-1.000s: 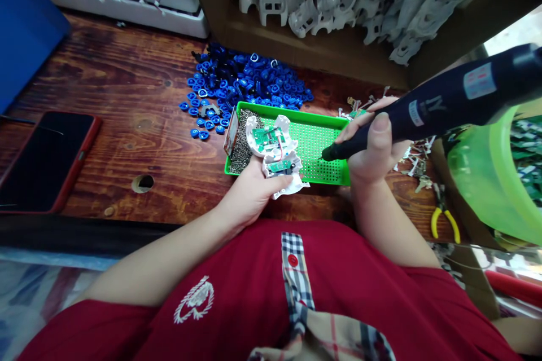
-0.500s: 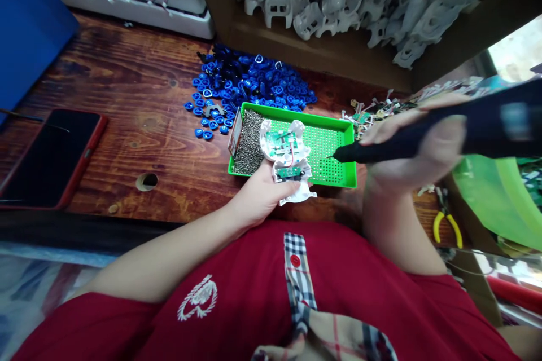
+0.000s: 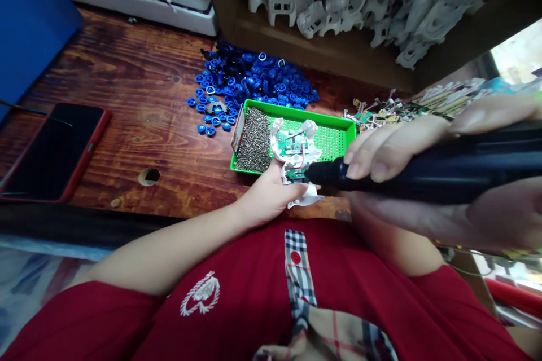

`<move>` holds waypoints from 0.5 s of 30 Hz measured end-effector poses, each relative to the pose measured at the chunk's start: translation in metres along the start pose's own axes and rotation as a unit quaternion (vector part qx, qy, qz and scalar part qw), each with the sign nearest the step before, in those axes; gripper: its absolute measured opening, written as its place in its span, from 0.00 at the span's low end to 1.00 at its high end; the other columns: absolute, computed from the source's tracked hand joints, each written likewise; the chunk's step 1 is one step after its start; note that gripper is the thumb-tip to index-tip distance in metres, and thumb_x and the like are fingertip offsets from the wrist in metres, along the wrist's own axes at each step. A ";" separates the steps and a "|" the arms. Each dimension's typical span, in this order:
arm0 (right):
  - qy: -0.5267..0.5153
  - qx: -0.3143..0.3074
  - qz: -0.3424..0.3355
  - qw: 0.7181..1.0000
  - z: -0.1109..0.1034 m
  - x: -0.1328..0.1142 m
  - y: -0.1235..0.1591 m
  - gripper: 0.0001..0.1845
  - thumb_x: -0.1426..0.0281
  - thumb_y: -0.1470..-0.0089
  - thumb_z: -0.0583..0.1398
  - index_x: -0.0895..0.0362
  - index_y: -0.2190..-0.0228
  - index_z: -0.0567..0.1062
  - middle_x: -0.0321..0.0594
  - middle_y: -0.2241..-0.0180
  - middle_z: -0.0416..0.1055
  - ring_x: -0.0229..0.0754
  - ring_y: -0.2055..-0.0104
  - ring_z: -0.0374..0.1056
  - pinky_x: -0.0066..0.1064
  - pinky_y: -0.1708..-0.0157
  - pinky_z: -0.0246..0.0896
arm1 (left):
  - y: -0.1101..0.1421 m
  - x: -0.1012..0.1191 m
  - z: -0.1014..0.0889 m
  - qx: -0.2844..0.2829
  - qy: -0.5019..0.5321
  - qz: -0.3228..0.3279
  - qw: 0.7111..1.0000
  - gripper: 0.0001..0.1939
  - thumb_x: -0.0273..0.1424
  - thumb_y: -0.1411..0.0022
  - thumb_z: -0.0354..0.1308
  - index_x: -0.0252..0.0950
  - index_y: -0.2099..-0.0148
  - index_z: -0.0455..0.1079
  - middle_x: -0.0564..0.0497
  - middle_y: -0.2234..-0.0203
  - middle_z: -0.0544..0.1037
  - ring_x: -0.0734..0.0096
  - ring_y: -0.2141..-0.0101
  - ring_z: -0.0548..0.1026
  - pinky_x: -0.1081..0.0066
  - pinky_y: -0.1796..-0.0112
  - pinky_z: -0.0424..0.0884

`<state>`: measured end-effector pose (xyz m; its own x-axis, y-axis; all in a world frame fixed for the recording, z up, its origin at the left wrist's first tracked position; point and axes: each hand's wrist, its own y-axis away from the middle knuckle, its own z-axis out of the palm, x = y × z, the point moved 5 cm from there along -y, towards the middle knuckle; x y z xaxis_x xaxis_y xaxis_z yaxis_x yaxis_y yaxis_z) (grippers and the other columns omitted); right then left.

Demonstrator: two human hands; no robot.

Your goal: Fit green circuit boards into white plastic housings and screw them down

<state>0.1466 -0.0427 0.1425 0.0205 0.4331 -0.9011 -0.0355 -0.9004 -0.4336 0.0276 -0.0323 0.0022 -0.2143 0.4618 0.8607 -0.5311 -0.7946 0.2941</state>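
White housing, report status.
Left hand gripping white housing, circuit boards showing. Right hand holding dark driver, nose at lower board. Nose hides part of that board; contact unclear.

passage: between phone and green tray | obstacles: black driver right, blue parts behind

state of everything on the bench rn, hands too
white casing: open, circuit boards exposed
left hand: closed on the casing
right hand: gripping the driver
black driver: tip at the lower board; running or not, cannot tell
green tray: partly filled, screws at its left end
screws: loose, heaped
blue parts: loose, piled
phone: face up, screen dark
carton: open, holding white shells
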 end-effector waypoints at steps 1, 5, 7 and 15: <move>-0.007 -0.009 0.014 1.000 -0.002 0.001 0.000 0.21 0.48 0.50 0.57 0.53 0.71 0.66 0.32 0.82 0.68 0.41 0.79 0.68 0.41 0.70 0.69 | 0.000 0.000 0.001 -0.002 -0.002 0.003 1.000 0.29 0.23 0.51 0.61 0.31 0.46 0.57 0.45 0.52 0.71 0.60 0.51 0.69 0.62 0.48 0.60; -0.043 0.014 0.008 0.999 -0.006 0.002 0.004 0.21 0.47 0.48 0.54 0.53 0.70 0.67 0.33 0.82 0.67 0.40 0.79 0.67 0.40 0.71 0.68 | 0.000 0.001 0.002 -0.006 -0.013 0.006 1.000 0.29 0.24 0.51 0.60 0.31 0.47 0.58 0.45 0.54 0.72 0.61 0.53 0.69 0.62 0.50 0.61; -0.052 0.020 0.007 0.998 -0.006 0.004 0.006 0.22 0.47 0.47 0.53 0.53 0.69 0.68 0.33 0.81 0.68 0.40 0.79 0.67 0.40 0.72 0.67 | 0.001 0.002 0.002 -0.005 -0.026 0.010 1.000 0.29 0.24 0.51 0.60 0.31 0.47 0.58 0.46 0.54 0.71 0.60 0.52 0.69 0.61 0.49 0.61; -0.033 -0.025 0.021 0.999 0.002 0.004 0.007 0.12 0.57 0.47 0.59 0.52 0.70 0.69 0.34 0.80 0.68 0.43 0.77 0.68 0.43 0.71 0.68 | 0.004 0.004 0.005 0.038 -0.065 0.034 0.997 0.28 0.21 0.53 0.57 0.32 0.49 0.54 0.44 0.54 0.68 0.62 0.52 0.67 0.62 0.47 0.58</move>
<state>0.1443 -0.0472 0.1363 -0.0465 0.3957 -0.9172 0.0157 -0.9178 -0.3968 0.0284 -0.0353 0.0089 -0.1370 0.3556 0.9246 -0.4553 -0.8515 0.2600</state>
